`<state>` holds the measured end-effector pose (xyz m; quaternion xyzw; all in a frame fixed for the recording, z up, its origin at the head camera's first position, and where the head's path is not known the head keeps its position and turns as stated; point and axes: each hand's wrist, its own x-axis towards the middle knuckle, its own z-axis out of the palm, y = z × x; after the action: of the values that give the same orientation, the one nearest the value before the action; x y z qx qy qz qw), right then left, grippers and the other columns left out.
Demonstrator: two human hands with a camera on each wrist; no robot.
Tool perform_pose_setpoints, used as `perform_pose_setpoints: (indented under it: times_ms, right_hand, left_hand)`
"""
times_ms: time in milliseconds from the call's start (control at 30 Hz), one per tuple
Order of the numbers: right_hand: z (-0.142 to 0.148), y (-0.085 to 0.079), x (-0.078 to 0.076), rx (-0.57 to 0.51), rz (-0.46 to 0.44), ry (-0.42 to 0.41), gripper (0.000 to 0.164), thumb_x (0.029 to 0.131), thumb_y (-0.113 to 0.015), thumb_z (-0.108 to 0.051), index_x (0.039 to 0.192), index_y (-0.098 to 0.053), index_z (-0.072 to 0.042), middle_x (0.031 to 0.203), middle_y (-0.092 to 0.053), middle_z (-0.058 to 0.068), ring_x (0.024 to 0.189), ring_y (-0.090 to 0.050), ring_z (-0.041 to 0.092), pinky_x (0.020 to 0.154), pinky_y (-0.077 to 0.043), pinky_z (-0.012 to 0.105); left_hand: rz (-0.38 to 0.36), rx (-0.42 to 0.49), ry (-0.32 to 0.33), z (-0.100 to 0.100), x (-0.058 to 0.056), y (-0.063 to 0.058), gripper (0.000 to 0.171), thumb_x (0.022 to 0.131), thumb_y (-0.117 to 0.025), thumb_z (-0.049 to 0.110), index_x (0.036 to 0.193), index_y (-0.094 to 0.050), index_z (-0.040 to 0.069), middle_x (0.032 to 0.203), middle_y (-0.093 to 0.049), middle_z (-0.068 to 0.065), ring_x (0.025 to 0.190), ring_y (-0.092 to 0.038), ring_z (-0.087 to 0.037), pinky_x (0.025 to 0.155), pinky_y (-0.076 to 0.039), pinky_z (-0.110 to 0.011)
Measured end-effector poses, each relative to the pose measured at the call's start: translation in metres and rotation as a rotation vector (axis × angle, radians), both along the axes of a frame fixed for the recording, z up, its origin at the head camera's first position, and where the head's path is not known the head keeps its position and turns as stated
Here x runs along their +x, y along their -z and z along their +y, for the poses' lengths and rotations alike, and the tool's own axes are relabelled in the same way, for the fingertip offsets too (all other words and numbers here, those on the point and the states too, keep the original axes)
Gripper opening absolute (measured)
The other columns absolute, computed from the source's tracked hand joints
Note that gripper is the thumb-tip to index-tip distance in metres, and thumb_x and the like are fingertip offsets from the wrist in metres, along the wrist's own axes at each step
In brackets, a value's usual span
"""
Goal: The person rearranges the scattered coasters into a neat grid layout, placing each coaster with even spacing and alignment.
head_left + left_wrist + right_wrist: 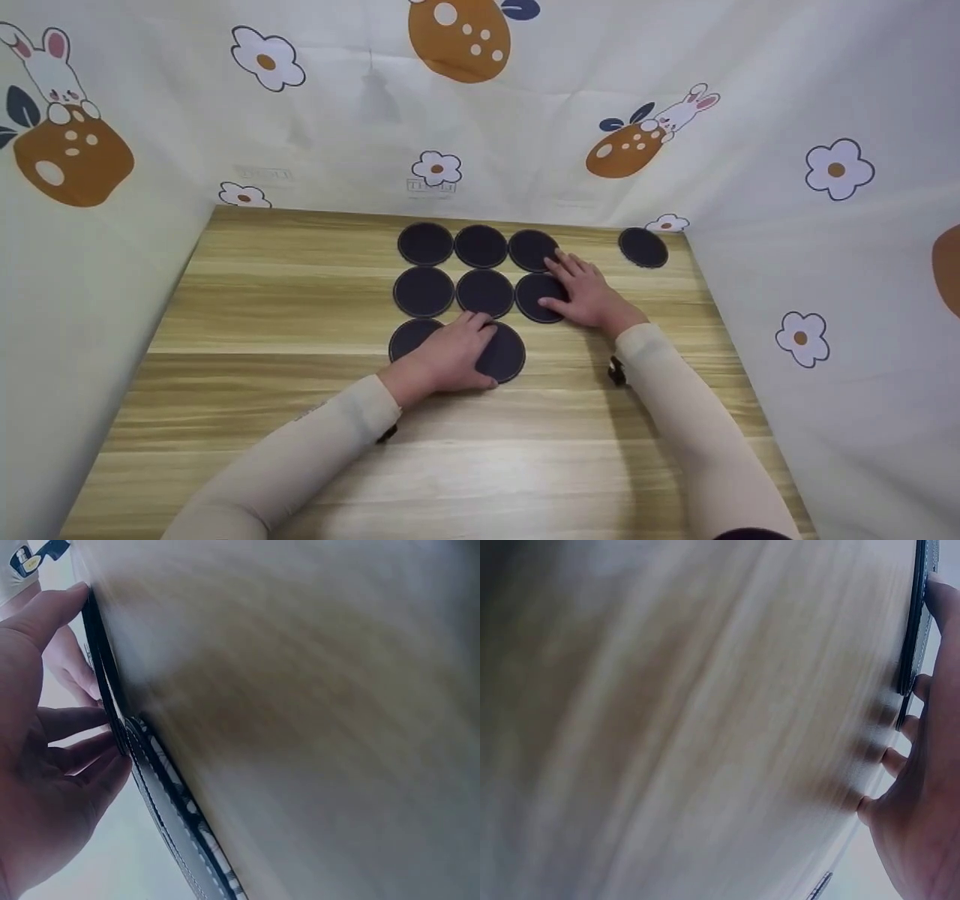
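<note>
Dark round coasters with stitched rims lie in rows on the wooden table. My left hand (452,356) spans the larger-looking front coaster (504,356), thumb at its near edge and fingers at its far edge. In the left wrist view this held coaster (103,664) leans slightly, its lower end against a neighbouring coaster (169,814). My right hand (587,296) rests with spread fingers on the right end of the rows. Its thumb touches the middle-row coaster (538,301), and its fingertips reach the back-row coaster (531,250).
Partly under my left wrist lies the front-left coaster (409,339). A lone coaster (643,247) lies at the back right corner of the table (262,300). Printed cloth walls (330,127) with rabbits and flowers enclose the back and sides.
</note>
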<state>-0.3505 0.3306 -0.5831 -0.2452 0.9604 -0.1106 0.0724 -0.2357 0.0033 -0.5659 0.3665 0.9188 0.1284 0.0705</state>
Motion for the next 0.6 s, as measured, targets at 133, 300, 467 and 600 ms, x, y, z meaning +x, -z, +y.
perform_pose_setpoints:
  times_ms: [133,300,467,600]
  right_hand:
    - [0.0,0.0001,0.0003,0.004,-0.006,0.001,0.094,0.106,-0.058,-0.069,0.177,-0.027,-0.015,0.185,-0.014,0.015,0.167,-0.017,0.046,0.131,-0.016,0.071]
    - [0.0003,0.0002,-0.0001,0.016,-0.027,0.009,0.094,0.107,-0.054,-0.072,0.178,-0.024,-0.018,0.186,-0.011,0.012,0.169,-0.014,0.044,0.132,-0.013,0.069]
    - [0.0001,0.0001,-0.0004,0.007,-0.028,0.015,0.095,0.106,-0.054,-0.074,0.178,-0.026,-0.018,0.186,-0.012,0.012,0.169,-0.015,0.044,0.132,-0.013,0.068]
    - [0.0012,0.0005,0.0003,0.004,-0.03,0.017,0.096,0.105,-0.054,-0.074,0.178,-0.026,-0.018,0.186,-0.012,0.012,0.169,-0.014,0.043,0.132,-0.013,0.068]
  left_hand:
    - [-0.013,-0.004,-0.007,0.0002,0.0012,-0.0005,0.097,0.091,-0.087,0.059,0.157,-0.055,-0.004,0.162,-0.05,-0.02,0.147,-0.05,-0.037,0.115,-0.053,-0.047]
    - [-0.034,-0.007,-0.02,0.0002,0.0022,-0.0014,0.094,0.093,-0.086,0.057,0.158,-0.055,-0.004,0.165,-0.048,-0.02,0.149,-0.049,-0.036,0.113,-0.055,-0.048]
    - [-0.03,-0.006,-0.023,0.0004,0.0014,0.0001,0.093,0.093,-0.085,0.057,0.157,-0.055,-0.004,0.165,-0.047,-0.02,0.15,-0.049,-0.037,0.114,-0.054,-0.049]
    - [-0.034,0.001,-0.023,0.0004,0.0025,-0.0007,0.094,0.092,-0.086,0.058,0.157,-0.056,-0.004,0.165,-0.047,-0.02,0.15,-0.048,-0.037,0.116,-0.052,-0.049]
